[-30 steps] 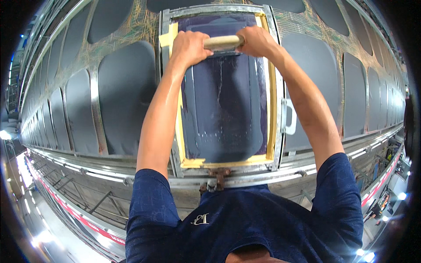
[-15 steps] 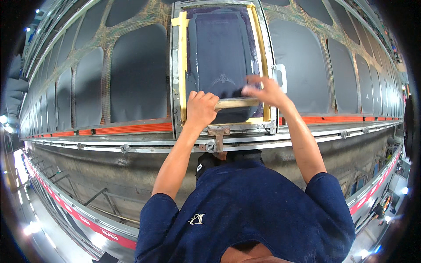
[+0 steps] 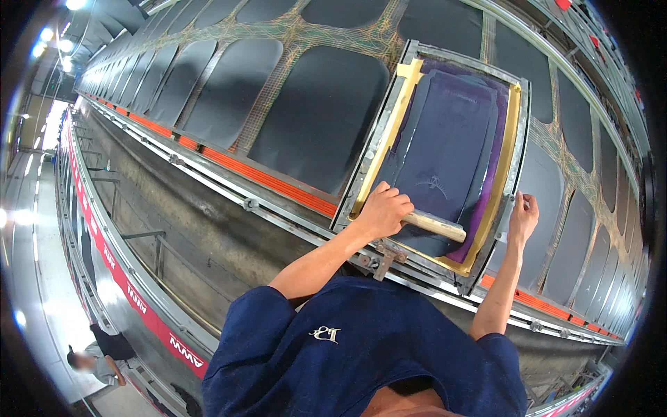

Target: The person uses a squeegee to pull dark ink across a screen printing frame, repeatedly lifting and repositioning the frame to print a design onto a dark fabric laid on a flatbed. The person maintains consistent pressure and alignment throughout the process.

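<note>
While the left grip (image 3: 385,210) is wrapped around one squeegee (image 3: 439,226), at the near end of one screen frame (image 3: 374,142), a slack hold could let the tool topple into the dark ink (image 3: 451,125). The right grip (image 3: 523,212) is curled by the right rail, holding what I cannot tell; a knock there could shift the frame. Two dark panels (image 3: 323,118) flank it, with uncounted others beyond; one person (image 3: 97,365) is far left.

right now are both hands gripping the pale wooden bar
No, the left hand grips the pale wooden bar, but the right hand doesn't.
</note>
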Demonstrator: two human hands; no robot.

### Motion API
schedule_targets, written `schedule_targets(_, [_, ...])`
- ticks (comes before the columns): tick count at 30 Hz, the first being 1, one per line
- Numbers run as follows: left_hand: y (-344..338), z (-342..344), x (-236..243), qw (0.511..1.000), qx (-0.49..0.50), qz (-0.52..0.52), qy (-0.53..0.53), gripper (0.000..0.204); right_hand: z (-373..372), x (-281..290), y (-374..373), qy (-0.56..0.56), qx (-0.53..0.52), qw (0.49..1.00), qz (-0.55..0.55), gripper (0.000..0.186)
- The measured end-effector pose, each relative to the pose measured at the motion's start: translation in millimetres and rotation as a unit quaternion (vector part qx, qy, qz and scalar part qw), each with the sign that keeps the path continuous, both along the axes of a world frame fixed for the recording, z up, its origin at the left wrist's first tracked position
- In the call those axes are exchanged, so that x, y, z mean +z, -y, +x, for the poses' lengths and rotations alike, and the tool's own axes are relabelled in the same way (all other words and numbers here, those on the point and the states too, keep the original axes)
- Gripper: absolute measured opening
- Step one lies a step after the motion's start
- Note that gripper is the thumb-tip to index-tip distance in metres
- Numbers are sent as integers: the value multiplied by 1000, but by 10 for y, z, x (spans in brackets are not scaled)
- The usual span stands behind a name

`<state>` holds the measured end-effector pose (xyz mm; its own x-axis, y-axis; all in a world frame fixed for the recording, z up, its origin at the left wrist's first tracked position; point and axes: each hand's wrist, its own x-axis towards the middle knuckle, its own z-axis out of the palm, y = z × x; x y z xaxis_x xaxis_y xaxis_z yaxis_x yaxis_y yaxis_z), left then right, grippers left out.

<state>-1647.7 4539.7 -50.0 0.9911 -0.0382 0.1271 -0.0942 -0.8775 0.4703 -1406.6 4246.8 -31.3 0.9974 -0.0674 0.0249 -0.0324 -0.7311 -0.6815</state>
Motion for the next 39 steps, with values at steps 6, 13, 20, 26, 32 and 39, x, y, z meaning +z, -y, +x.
schedule_targets(6, [-1125,-337,-6,997,10,74,-10,36,-256,-578,-1036,-26,-15,982,186,27])
schedule_targets(13, [-2667,-1273,35,990,27,107,84,31,-1086,-879,-2962,0,14,983,184,29])
schedule_targets(20, [-2926,-1826,-120,990,-5,96,100,36,-1256,-751,-3295,22,-20,994,108,30])
schedule_targets(26, [-3162,-1396,-290,990,-15,94,104,37,-1155,-1035,-3271,1,-7,1000,12,33])
schedule_targets(32, [-3803,-27,-350,987,-14,105,117,34,-1084,-665,-3392,-44,55,991,-117,32])
schedule_targets(39, [-4481,1953,-466,977,-77,140,143,31,146,-106,-4197,78,313,946,32,45])
